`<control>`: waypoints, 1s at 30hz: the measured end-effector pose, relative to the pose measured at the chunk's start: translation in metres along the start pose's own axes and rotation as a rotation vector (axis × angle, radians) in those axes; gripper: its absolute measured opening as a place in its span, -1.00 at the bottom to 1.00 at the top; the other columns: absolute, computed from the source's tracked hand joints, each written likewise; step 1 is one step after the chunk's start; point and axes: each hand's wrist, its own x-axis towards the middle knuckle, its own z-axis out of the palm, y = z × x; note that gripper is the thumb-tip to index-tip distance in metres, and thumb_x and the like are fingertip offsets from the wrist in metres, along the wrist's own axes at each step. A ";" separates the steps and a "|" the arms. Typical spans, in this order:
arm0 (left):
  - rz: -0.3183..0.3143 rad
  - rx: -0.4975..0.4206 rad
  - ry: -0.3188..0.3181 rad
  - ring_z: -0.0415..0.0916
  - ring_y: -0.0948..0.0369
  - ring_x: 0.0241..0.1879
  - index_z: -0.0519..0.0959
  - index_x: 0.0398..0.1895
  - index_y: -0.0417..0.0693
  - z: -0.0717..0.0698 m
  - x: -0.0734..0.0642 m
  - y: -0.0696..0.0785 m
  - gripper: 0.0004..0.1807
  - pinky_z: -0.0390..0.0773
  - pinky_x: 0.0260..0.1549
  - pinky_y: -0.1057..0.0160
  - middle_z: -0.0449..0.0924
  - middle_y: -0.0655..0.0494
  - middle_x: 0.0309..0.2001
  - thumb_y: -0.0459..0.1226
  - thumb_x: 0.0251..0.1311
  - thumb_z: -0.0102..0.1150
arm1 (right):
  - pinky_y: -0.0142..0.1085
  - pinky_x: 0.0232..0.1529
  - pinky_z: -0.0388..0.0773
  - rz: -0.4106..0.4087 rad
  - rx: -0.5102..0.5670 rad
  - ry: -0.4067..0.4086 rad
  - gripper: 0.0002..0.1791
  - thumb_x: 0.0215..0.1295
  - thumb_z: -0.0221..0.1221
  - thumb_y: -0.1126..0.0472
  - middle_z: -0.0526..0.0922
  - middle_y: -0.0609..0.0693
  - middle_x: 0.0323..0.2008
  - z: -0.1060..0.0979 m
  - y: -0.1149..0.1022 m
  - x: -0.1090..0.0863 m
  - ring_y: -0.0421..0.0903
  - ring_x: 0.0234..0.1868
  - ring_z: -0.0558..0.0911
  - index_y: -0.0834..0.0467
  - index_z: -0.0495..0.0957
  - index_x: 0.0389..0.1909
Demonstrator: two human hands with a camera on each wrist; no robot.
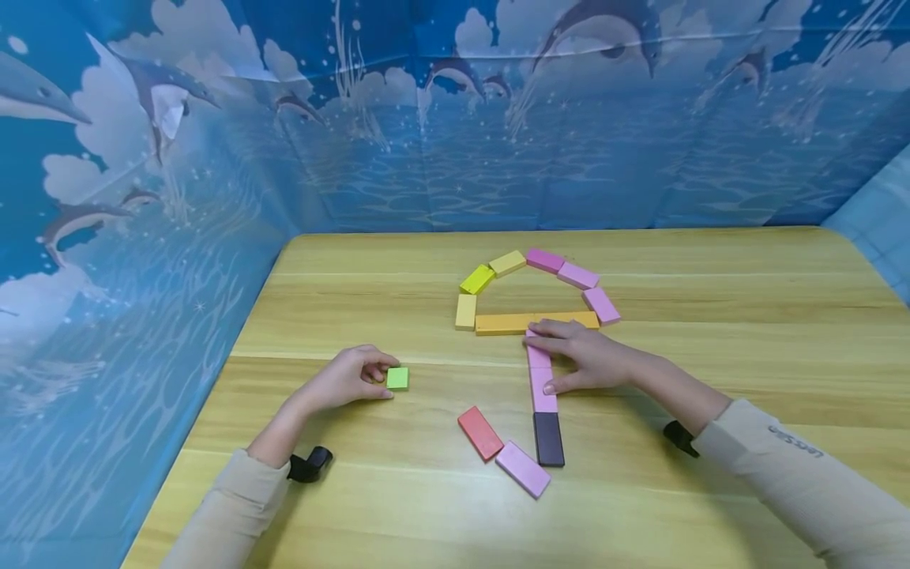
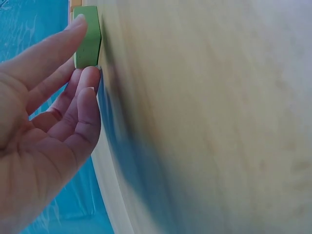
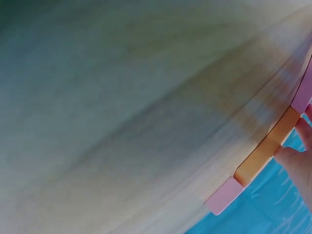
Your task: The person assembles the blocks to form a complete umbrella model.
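Note:
In the head view my left hand [image 1: 350, 374] pinches a small green block [image 1: 397, 379] between thumb and fingers. The left wrist view shows the same green block [image 2: 87, 41] at the fingertips, right over the tabletop. My right hand [image 1: 586, 354] rests on a column of two pink blocks [image 1: 543, 393], fingers across the upper one and thumb on the lower one. Its topmost fingertip reaches the orange bar [image 1: 501, 324] above. A black block [image 1: 549, 439] continues the column toward me. In the right wrist view, fingers [image 3: 297, 163] touch the edge of the row.
Above the orange bar, yellow blocks [image 1: 465, 312] and pink blocks [image 1: 578, 275] form an arch. A red block [image 1: 479, 433] and a pink block [image 1: 523, 469] lie diagonally left of the black one. Dolphin-print cloth [image 1: 455, 158] hangs behind the wooden table [image 1: 711, 292].

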 end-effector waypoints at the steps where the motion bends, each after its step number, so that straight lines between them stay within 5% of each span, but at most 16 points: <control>1: 0.001 0.001 0.003 0.48 0.20 -0.27 0.55 -0.02 -0.31 0.000 0.000 0.000 -0.55 0.54 -0.26 0.34 0.51 0.02 -0.25 -0.36 -0.04 0.38 | 0.16 0.20 0.15 0.000 0.001 -0.001 -0.17 0.12 0.24 -0.13 0.20 0.28 0.32 0.000 0.000 0.000 0.27 0.32 0.15 0.25 0.27 0.32; 16: -0.064 -0.109 0.025 0.55 0.17 -0.25 0.57 -0.11 -0.33 0.010 0.007 0.013 -0.62 0.55 -0.27 0.37 0.56 -0.05 -0.20 -0.37 -0.05 0.38 | 0.15 0.18 0.18 -0.014 -0.006 0.011 -0.19 0.14 0.25 -0.10 0.23 0.28 0.31 0.000 -0.001 0.000 0.27 0.30 0.18 0.28 0.28 0.30; 30: -0.025 -0.064 0.004 0.51 0.27 -0.34 0.60 -0.19 -0.27 0.028 0.021 0.030 -0.63 0.54 -0.30 0.38 0.57 0.10 -0.36 -0.34 -0.12 0.44 | 0.16 0.19 0.15 -0.011 0.002 0.020 -0.17 0.10 0.27 -0.10 0.22 0.28 0.31 0.000 -0.002 0.000 0.26 0.31 0.17 0.27 0.29 0.30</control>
